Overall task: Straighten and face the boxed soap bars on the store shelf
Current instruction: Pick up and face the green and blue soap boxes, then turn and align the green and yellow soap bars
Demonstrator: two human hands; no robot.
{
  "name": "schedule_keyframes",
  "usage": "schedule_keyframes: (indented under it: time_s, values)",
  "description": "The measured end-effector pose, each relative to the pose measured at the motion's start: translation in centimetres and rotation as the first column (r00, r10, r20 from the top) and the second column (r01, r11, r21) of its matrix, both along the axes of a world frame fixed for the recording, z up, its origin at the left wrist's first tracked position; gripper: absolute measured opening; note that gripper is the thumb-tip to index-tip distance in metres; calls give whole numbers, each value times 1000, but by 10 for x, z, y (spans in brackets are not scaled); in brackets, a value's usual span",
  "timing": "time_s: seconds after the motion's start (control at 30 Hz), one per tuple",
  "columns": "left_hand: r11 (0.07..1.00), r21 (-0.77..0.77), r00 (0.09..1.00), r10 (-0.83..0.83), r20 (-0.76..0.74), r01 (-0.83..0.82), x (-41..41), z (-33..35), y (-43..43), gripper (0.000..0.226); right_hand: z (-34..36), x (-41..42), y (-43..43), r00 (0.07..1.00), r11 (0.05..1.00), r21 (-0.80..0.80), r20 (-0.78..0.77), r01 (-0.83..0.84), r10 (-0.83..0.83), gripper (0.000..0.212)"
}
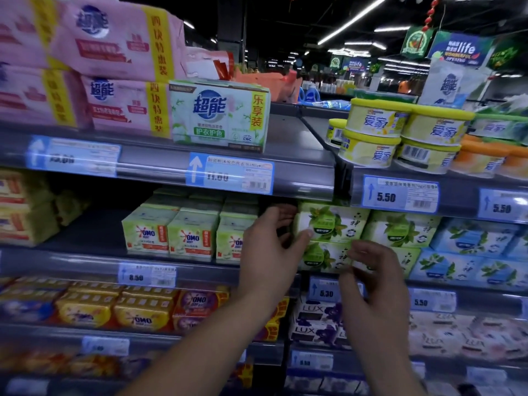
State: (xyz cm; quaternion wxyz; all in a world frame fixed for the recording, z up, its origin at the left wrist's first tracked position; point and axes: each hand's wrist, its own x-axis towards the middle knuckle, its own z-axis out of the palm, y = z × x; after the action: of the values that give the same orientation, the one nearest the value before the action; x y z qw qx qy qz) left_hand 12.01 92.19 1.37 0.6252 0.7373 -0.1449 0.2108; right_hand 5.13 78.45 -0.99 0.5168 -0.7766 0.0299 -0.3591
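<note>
Green boxed soap bars are stacked on the middle shelf. My left hand point(271, 247) grips the left end of the upper green box point(333, 222), thumb on its front face and fingers reaching behind it. Just below lies a second green box point(325, 257), and my right hand point(371, 270) hovers in front of its right part with curled fingers; whether they touch it is unclear. More green boxes point(400, 228) stand to the right, then blue boxes point(474, 238).
Green OMO soap packs point(171, 234) stand left of my left hand. The shelf edge point(200, 271) carries price tags. LUX boxes point(317, 321) and yellow OMO packs point(114, 310) fill the shelf below. Yellow-lidded tubs point(400, 132) sit on the shelf above.
</note>
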Motion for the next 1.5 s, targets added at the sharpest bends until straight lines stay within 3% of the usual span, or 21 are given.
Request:
schedule_keyframes:
  time_s: [0.1,0.23,0.4,0.57,0.87,0.97,1.13,1.27,1.33,1.43,1.5]
  values:
    - [997,78,998,-3,58,-1,-11,-2,19,33,0,0,15,1000,1000,22,12,-14,14,28]
    - [931,283,961,175,212,-232,-26,-15,76,32,-4,3,41,984,991,12,-115,-133,134,32]
    - [790,550,962,218,162,-272,-34,-37,111,62,-15,9,75,897,961,8,-356,-277,261,45]
    - [744,595,952,259,161,-303,-31,-36,116,72,-14,22,93,861,947,35,-408,-318,304,61]
    - [894,379,967,184,175,-239,-31,-27,121,35,-14,33,98,938,974,25,-262,-227,225,16]
    - [929,308,974,166,153,-206,-31,-28,119,26,-14,33,99,945,977,11,-249,-213,209,18]
    - [962,191,979,179,100,-196,-34,-26,113,35,-4,36,96,941,973,3,-254,-231,224,30]
    - [987,24,982,155,106,-159,-43,-8,119,25,11,26,86,926,945,-36,-211,-326,312,54]
    - [994,-40,989,104,103,-101,-48,6,125,18,18,16,83,874,903,106,-225,-416,430,43]
    - [988,-126,995,-95,-44,89,-53,15,135,22,28,3,87,769,710,524,-149,-471,621,31]
    - [949,-236,957,-246,-153,207,-57,13,137,31,33,0,91,723,597,662,-118,-453,680,33]
